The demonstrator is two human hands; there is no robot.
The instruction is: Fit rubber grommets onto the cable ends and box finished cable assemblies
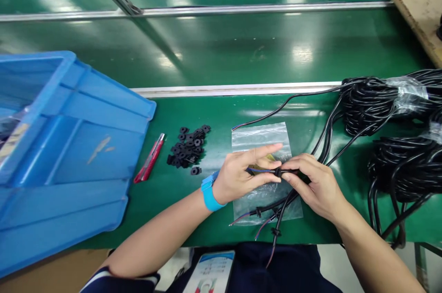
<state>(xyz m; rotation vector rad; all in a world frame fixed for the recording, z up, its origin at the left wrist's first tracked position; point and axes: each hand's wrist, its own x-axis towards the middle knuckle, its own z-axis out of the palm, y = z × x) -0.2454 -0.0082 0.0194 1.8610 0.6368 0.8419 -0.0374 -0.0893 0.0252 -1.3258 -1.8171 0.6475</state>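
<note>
The left hand (238, 171) pinches a black ring (278, 172), the right hand (321, 187) a black cable (292, 171). Under the fingers is a shiny green table (193, 109); a blue bin (100, 146) stands left of them.

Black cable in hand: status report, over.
Left hand pinching black grommet, right hand pinching black cable. Grommet around cable, near its exposed wires. Plastic bag beneath; three more grommeted cable ends lie close.
</note>
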